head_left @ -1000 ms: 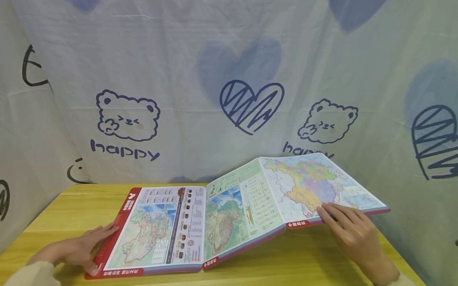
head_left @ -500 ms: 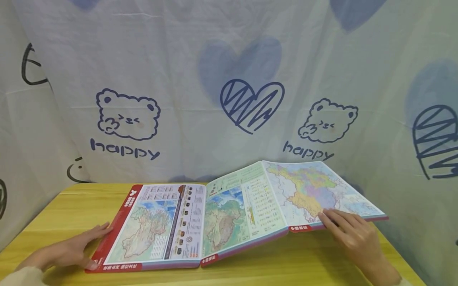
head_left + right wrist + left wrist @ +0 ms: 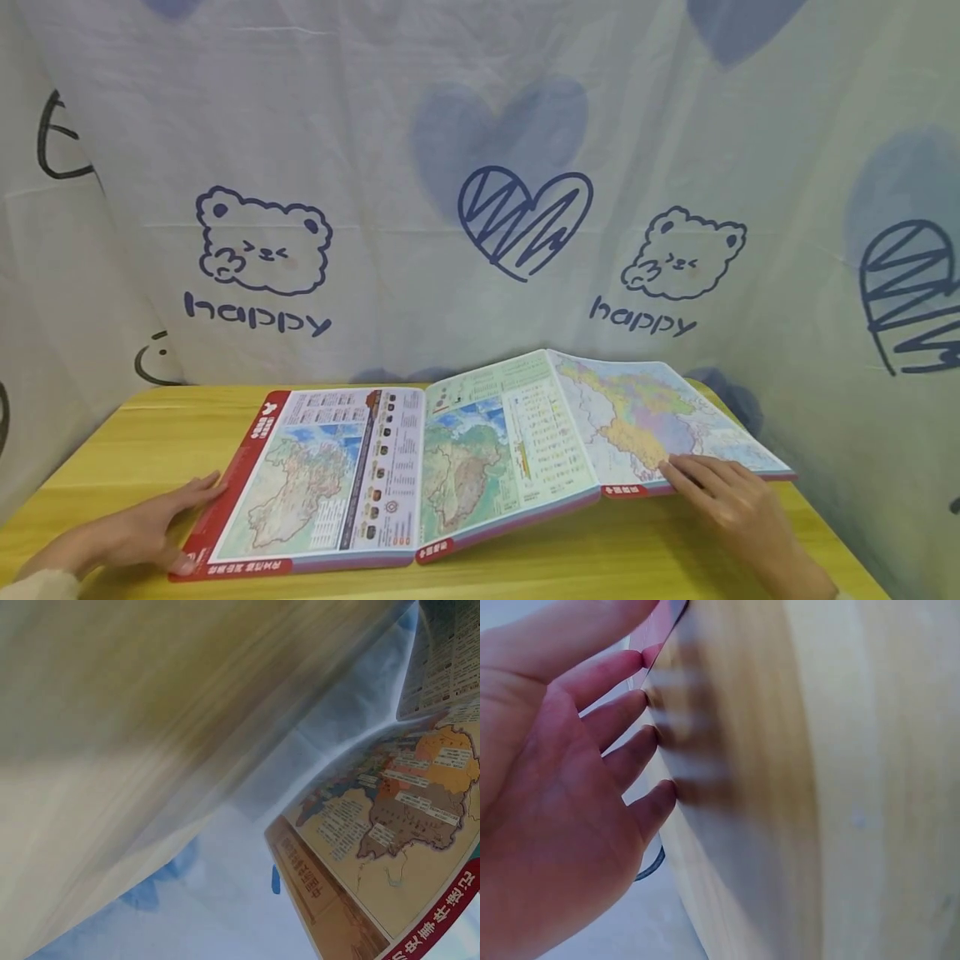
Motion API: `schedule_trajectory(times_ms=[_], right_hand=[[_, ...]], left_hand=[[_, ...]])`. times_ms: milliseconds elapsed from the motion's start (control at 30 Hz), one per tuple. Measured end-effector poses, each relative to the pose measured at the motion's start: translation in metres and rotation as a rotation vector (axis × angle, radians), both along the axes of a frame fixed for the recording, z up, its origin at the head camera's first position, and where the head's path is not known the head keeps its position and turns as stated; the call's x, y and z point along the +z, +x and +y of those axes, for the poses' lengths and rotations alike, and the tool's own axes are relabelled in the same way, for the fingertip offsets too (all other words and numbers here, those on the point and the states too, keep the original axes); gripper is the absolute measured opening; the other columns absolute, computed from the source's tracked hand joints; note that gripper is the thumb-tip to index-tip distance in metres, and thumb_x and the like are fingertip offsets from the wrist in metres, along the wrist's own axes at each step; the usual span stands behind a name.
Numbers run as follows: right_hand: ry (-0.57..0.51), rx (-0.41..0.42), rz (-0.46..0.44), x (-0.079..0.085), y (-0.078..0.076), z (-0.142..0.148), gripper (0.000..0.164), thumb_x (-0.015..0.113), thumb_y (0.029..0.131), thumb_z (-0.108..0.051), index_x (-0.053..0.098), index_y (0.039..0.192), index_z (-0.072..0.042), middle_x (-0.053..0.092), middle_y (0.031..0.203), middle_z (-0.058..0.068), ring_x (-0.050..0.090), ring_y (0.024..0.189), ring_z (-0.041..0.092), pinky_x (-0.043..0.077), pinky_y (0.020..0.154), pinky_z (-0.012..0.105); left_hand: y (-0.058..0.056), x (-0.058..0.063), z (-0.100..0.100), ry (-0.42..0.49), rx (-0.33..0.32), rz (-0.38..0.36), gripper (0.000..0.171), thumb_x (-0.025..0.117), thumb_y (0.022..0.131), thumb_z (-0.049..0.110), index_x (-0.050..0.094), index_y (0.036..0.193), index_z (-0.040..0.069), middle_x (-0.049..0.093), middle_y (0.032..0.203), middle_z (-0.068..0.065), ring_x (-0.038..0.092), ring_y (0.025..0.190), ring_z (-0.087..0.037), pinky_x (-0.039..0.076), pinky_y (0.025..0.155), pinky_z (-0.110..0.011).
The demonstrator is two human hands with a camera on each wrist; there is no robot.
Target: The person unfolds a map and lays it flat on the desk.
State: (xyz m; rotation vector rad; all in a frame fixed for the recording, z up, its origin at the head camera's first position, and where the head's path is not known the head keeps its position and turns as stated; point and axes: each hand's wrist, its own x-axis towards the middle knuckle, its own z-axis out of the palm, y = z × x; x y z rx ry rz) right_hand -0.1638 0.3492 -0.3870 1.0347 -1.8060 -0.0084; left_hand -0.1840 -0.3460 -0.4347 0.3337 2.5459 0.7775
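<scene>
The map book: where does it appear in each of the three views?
Head: map book lies open mid-table, between both hands.
Left wrist: only its red edge shows, top left, by the fingertips.
Right wrist: a map page at right.
Shared landmark: the wooden table.

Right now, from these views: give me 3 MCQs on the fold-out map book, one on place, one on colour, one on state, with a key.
1. Where do the right hand's fingers lie?
A. on the rightmost map panel
B. on the curtain
C. flat on bare table

2. What colour is the book's left border strip?
A. green
B. red
C. black

3. How does the rightmost panel lie?
A. folded shut
B. flat on the table
C. raised off the table

Key:
1 A, the right hand rests its fingers on the near edge of the rightmost map panel.
2 B, the border strip by the left hand is red.
3 C, shadow shows under it above the table.
</scene>
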Motion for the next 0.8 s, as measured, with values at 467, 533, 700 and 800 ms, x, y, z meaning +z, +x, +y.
schedule_trajectory(times_ms=[467,533,700,800], right_hand=[[0.058,-0.068,-0.131,-0.013,0.005,0.007,0.053,0.027,0.108,-0.024,0.074,0.098,-0.002,0.069,0.093,0.009,0.064,0.077,0.025,0.052,0.059,0.040],[0.077,-0.075,-0.210,-0.016,0.004,0.009,0.056,0.026,0.107,-0.032,0.074,0.101,-0.004,0.069,0.096,0.008,0.064,0.081,0.025,0.053,0.062,0.041],[0.202,-0.257,-0.708,-0.017,0.010,0.010,0.034,0.065,0.092,-0.032,0.069,0.117,-0.009,0.063,0.117,0.013,0.061,0.101,0.033,0.053,0.078,0.051],[0.236,-0.387,-0.935,-0.015,0.014,0.010,0.044,0.073,0.083,-0.023,0.065,0.125,-0.008,0.059,0.125,0.018,0.057,0.109,0.038,0.048,0.086,0.057]], left_hand=[[0.007,0.006,0.010,0.034,0.038,0.005,0.104,0.076,0.078,0.036,0.015,0.149,-0.007,0.007,0.147,-0.042,0.023,0.119,-0.061,0.030,0.093,-0.074],[0.007,0.006,0.010,0.039,0.038,0.010,0.104,0.076,0.078,0.036,0.014,0.149,-0.007,0.007,0.147,-0.042,0.024,0.119,-0.061,0.031,0.093,-0.074],[0.008,0.002,0.007,0.053,0.050,0.003,0.103,0.075,0.079,0.036,0.012,0.150,-0.005,0.005,0.147,-0.041,0.025,0.118,-0.060,0.032,0.093,-0.073],[0.008,-0.002,0.006,0.056,0.065,-0.012,0.105,0.074,0.079,0.036,0.008,0.151,-0.004,0.005,0.147,-0.041,0.026,0.117,-0.058,0.031,0.093,-0.074]])
